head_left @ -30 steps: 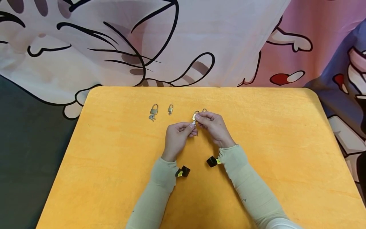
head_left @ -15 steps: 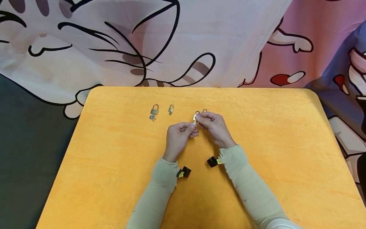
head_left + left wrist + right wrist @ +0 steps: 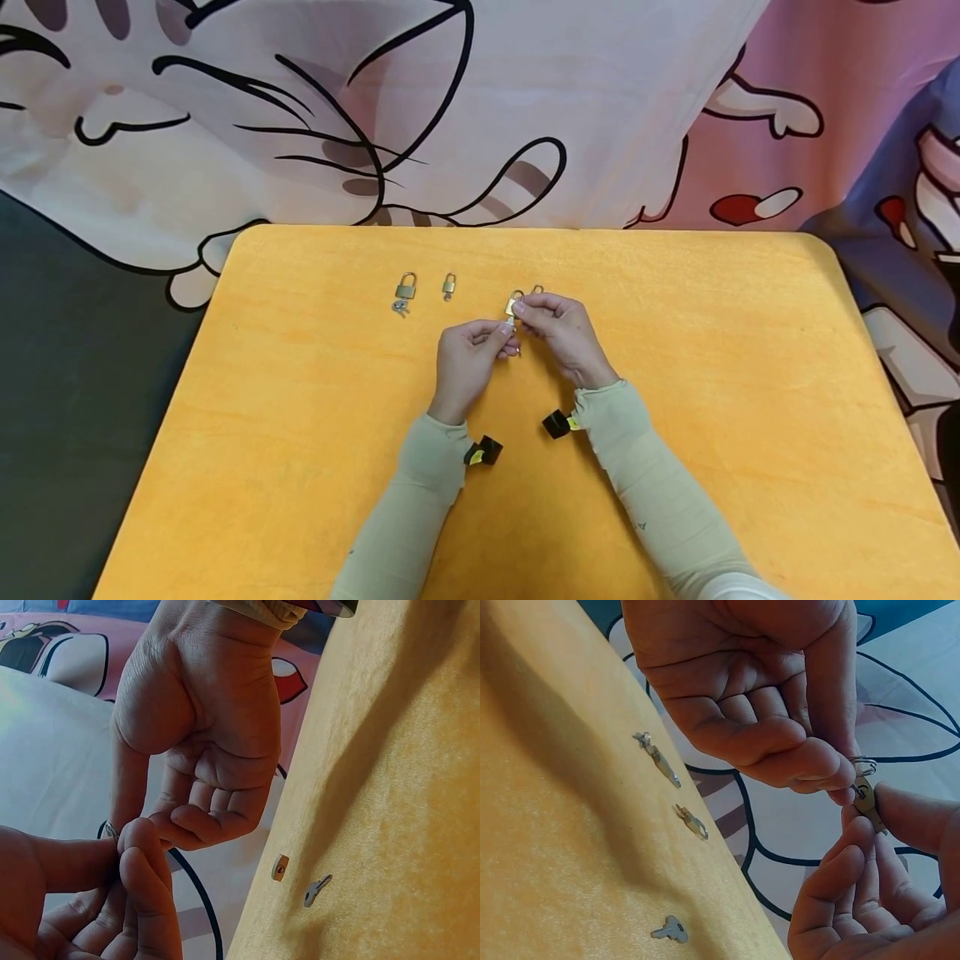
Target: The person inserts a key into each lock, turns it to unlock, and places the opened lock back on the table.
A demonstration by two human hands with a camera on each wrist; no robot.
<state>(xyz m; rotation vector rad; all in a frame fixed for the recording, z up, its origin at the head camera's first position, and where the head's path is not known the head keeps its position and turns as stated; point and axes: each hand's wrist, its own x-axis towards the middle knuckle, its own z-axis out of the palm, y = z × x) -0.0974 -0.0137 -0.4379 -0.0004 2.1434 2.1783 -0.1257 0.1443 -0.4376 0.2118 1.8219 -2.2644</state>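
My right hand [image 3: 564, 337] pinches a small brass padlock [image 3: 512, 307] between thumb and fingers, shackle upward in the head view. My left hand [image 3: 463, 367] meets it from the left, pinching a key [image 3: 511, 323] at the padlock's lower end. Metal rings [image 3: 865, 763] show beside the left fingertips in the right wrist view, where part of the brass padlock [image 3: 865, 796] appears between both hands. How far the key sits in the lock is hidden by the fingers. A loose key [image 3: 317, 890] lies on the table below the hands, near another padlock [image 3: 280, 868].
Toward the back of the yellow table [image 3: 300, 400] lie a larger padlock [image 3: 405, 292] with keys [image 3: 401, 308] and a smaller padlock [image 3: 448, 284]. Partly behind the right hand shows another padlock's shackle [image 3: 537, 289]. A cartoon-printed cloth [image 3: 600, 108] hangs beyond the far edge.
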